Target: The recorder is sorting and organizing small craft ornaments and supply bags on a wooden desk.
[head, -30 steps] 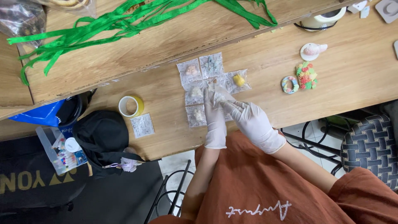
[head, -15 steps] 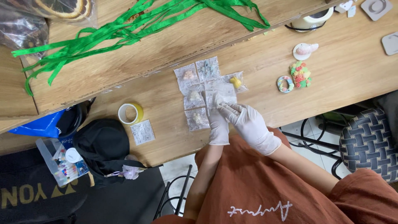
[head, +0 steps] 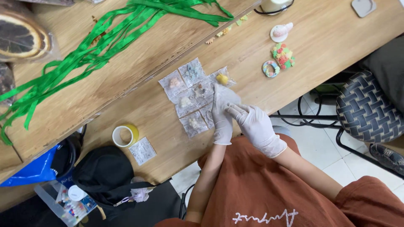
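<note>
Both hands are in white gloves, sitting close together at the near edge of the wooden table (head: 139, 113). The left hand (head: 221, 120) is stretched out long, fingers together and pointing away from the body, with a small clear bag (head: 227, 96) at its fingertips. Looks like it's pinching that bag, though the exact grip is hard to see. The right hand (head: 252, 124) comes in from the side, touching the left one, fingers loosely curled toward the same bag. Can't tell if it's actually gripping anything.

Going left to right across the surface: a bunch of green ribbons (head: 97, 46) sprawls over the far board, with a dried orange slice (head: 19, 35) in wrap at the top corner. Nearer the edge there's a roll of yellow tape (head: 125, 135) and a flat little packet (head: 142, 150) just beside it. Then the cluster of small clear bags (head: 187, 96) with tiny charms inside, lying flat, right next to the hands; one holds a yellow piece (head: 222, 78). Further right sit a colourful bead cluster (head: 283, 56), a small ring (head: 270, 68) and a pinkish shell shape (head: 280, 31).

Below the table: a black cap (head: 101, 172), a clear plastic box (head: 63, 201), a blue bag (head: 29, 170). A woven chair (head: 366, 107) stands on white floor tiles off to the right.
</note>
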